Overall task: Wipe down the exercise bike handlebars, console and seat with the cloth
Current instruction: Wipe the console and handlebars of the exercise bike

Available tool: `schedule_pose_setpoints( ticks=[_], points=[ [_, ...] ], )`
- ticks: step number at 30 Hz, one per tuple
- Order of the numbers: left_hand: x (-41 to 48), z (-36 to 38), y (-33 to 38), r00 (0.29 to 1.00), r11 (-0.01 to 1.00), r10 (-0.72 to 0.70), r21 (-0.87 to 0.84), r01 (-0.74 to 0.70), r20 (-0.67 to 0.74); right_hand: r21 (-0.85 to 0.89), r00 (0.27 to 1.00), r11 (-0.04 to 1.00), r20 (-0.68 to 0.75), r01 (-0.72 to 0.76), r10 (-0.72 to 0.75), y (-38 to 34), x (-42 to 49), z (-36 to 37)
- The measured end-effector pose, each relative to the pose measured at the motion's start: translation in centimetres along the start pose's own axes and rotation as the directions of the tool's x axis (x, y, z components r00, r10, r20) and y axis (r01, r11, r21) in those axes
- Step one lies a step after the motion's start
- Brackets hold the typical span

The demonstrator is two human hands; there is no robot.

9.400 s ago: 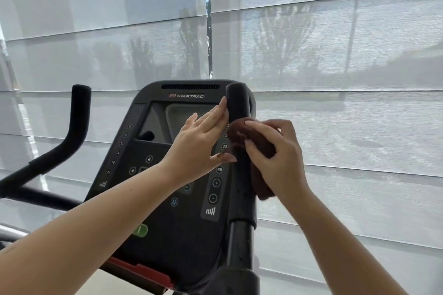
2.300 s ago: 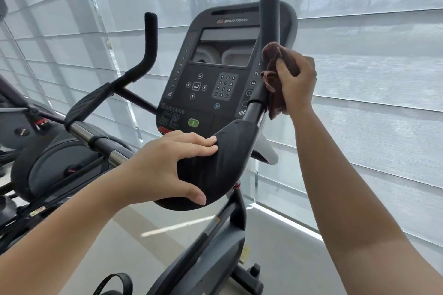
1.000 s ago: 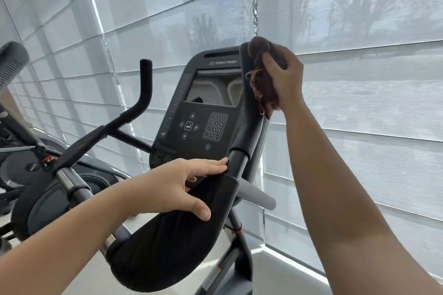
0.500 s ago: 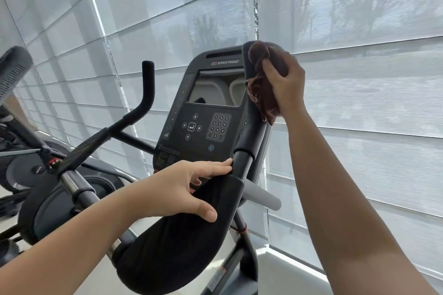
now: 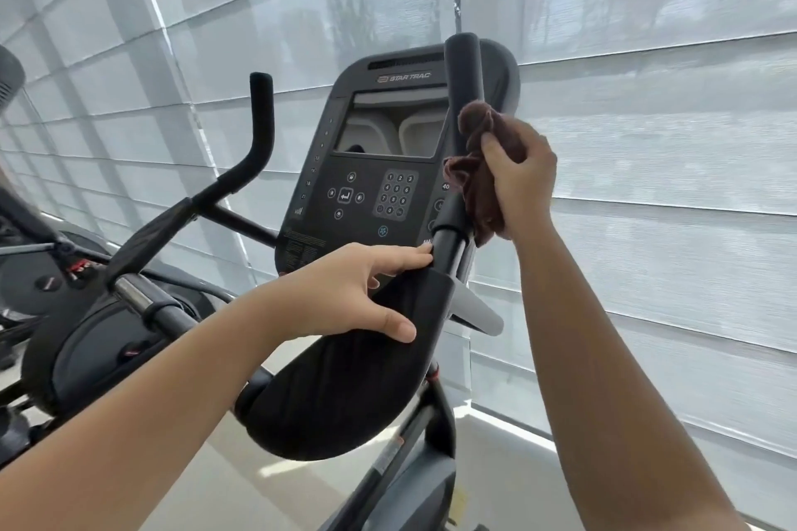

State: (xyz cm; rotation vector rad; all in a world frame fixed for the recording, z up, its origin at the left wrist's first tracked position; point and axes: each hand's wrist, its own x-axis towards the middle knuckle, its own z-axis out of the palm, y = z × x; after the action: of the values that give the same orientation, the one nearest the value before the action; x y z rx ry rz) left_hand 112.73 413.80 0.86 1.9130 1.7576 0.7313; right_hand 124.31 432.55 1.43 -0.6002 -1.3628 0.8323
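Fingers of the right hand [image 5: 524, 181] curl round the bunched brown cloth [image 5: 476, 185], holding it against the right handlebar [image 5: 463, 99] just right of the console [image 5: 379, 168]. Below the console, the left hand [image 5: 345, 293] lies spread, fingers straight, on the black arm pad [image 5: 345, 397]. Left of the console rises the left handlebar [image 5: 261, 129]; pale blinds [image 5: 668, 121] hang behind.

right hand [image 5: 519, 181] gripping brown cloth [image 5: 476, 172] bunched round right handlebar [image 5: 463, 108] upright, left hand [image 5: 345, 293] resting on black elbow pad [image 5: 345, 392], console [image 5: 379, 168] behind
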Motion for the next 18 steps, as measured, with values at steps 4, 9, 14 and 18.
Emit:
schedule_pose_setpoints(
  ticks=[4, 9, 14, 18],
  points=[
    [0.3, -0.1, -0.1, 0.998, 0.998, 0.06, 0.007, -0.06, -0.011, -0.003, 0.999, 0.999, -0.008, -0.046, 0.046, 0.9, -8.9, -1.5],
    [0.3, 0.0, -0.3, 0.996, 0.996, 0.091, 0.0, -0.091, 0.004, -0.091, 0.996, 0.992, -0.017, -0.092, 0.091, -0.7, -10.6, -1.5],
    [-1.4, 0.5, -0.8, 0.979, 0.967, 0.168, 0.212, -0.142, -0.113, -0.193, 0.991, 0.975, 0.057, -0.11, 0.123, -3.1, -10.6, -2.0],
    [-4.8, 0.4, -2.6, 0.959, 0.947, 0.266, 0.21, -0.242, -0.093, -0.112, 0.984, 0.987, 0.126, -0.113, 0.127, -4.7, -17.0, -3.9]
  ],
)
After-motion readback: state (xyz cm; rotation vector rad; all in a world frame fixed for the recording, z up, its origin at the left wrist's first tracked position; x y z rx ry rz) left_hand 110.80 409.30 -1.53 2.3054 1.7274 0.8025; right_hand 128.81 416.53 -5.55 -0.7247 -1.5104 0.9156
